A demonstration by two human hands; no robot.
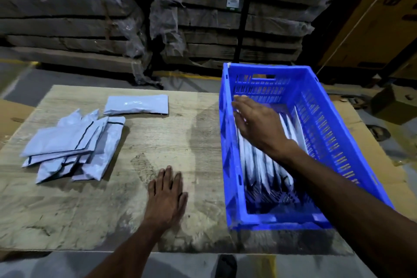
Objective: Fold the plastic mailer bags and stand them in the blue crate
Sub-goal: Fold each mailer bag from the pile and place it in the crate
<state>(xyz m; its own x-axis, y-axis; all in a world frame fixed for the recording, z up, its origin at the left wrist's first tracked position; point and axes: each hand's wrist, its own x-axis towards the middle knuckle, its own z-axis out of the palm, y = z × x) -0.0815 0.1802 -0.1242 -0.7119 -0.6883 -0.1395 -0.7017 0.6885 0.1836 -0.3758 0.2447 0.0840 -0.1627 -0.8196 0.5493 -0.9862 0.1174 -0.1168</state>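
The blue crate (228, 153) stands on the right of the worn board, with several folded grey mailer bags (266, 165) on edge inside it. My right hand (257, 124) reaches over the crate with fingers spread, palm down above the standing bags, holding nothing. Flat on the board near the front lies my left hand (167, 194), fingers apart and empty. A loose pile of unfolded grey mailer bags (72, 144) lies at the left. One folded mailer bag (137, 105) rests alone behind that pile.
The wooden board (140, 142) lies on cardboard sheets (370, 160) over a concrete floor. Wrapped stacks of flat cardboard (203, 18) rise behind it. A small brown box (394, 104) and a sandal (379, 132) are on the floor at the right.
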